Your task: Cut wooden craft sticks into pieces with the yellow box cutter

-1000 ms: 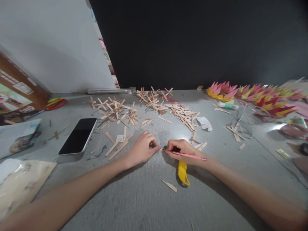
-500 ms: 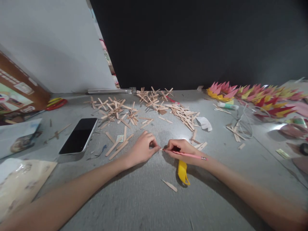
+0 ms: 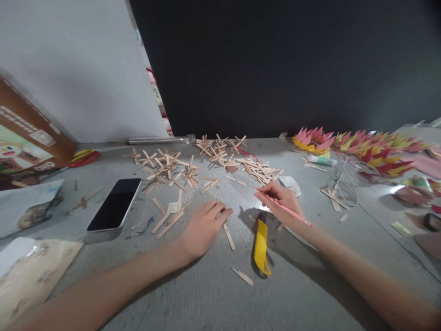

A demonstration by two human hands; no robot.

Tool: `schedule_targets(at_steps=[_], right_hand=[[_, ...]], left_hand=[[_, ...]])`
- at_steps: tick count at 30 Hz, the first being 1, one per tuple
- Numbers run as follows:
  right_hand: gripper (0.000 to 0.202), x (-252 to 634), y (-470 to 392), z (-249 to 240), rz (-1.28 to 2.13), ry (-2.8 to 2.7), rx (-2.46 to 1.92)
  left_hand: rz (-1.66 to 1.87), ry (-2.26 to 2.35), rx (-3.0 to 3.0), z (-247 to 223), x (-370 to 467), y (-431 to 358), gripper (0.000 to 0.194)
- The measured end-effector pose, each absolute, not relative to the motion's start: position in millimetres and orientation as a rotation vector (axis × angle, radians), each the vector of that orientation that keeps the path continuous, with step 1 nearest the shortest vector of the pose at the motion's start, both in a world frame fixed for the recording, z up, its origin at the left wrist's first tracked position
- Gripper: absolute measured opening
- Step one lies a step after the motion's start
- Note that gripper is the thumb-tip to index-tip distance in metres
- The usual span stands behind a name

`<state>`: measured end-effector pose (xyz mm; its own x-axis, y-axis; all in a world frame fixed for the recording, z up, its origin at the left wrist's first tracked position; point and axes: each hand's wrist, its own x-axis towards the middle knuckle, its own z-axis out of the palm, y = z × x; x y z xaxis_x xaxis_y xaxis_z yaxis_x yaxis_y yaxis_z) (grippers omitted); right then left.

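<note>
My left hand (image 3: 206, 226) is closed, its thumb and fingers at the upper end of a wooden craft stick (image 3: 229, 238). The lower part of that stick slants down over the grey tabletop. My right hand (image 3: 280, 201) grips a pink pencil (image 3: 287, 210), raised above the table with the tip pointing left. Below and between the hands lies a yellow utility knife (image 3: 261, 246). A short pointed piece of stick (image 3: 242, 276) rests left of the knife's lower end. A few loose craft sticks (image 3: 171, 219) lie just left of my left hand.
Piles of craft sticks (image 3: 262, 171), some in crosses (image 3: 167, 164), spread along the back. A phone (image 3: 115, 204) lies left. At right are folded paper flowers (image 3: 313, 140), a glue stick (image 3: 322, 160) and a white cable (image 3: 347, 184). A black panel (image 3: 275, 69) stands behind.
My right hand has lifted away to the upper right with the pencil, uncovering the utility knife. The craft stick at my left hand has turned and now shows pointing downward.
</note>
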<state>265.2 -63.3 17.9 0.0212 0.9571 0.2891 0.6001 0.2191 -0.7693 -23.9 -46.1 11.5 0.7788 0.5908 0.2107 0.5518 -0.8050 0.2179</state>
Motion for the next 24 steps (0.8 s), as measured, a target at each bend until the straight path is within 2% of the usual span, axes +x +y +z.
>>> schedule_targets(at_steps=[3,7,10,16,18,22,24], right_hand=[[0.024,279.9,-56.1,26.1,0.323,-1.966,-1.502],[0.033,292.2,-53.8,27.3,0.071,-2.288,-1.522],[0.035,299.5,-52.3,25.6,-0.004,-2.39,-1.512],[0.068,305.6,-48.4,30.2,-0.158,-2.633,-1.405],[0.061,300.1,-52.0,37.7,-0.04,-2.587,-1.356],[0.02,280.2,-72.0,62.1,0.551,-2.535,-1.194],[0.024,270.3,-84.9,71.6,0.891,-2.612,-1.164]], left_hand=[[0.282,1.153,2.815,20.7,-18.7,-69.9,0.035],[0.264,1.273,2.767,16.2,-15.4,-98.4,0.061],[0.288,1.215,2.758,8.1,-16.4,-105.0,0.062],[0.297,1.165,2.658,0.5,-15.6,-84.3,0.064],[0.324,1.165,2.627,-1.0,-15.4,-76.5,0.06],[0.413,1.117,2.559,-2.8,-18.3,-62.9,0.045],[0.492,1.091,2.528,-3.3,-20.5,-56.4,0.034]])
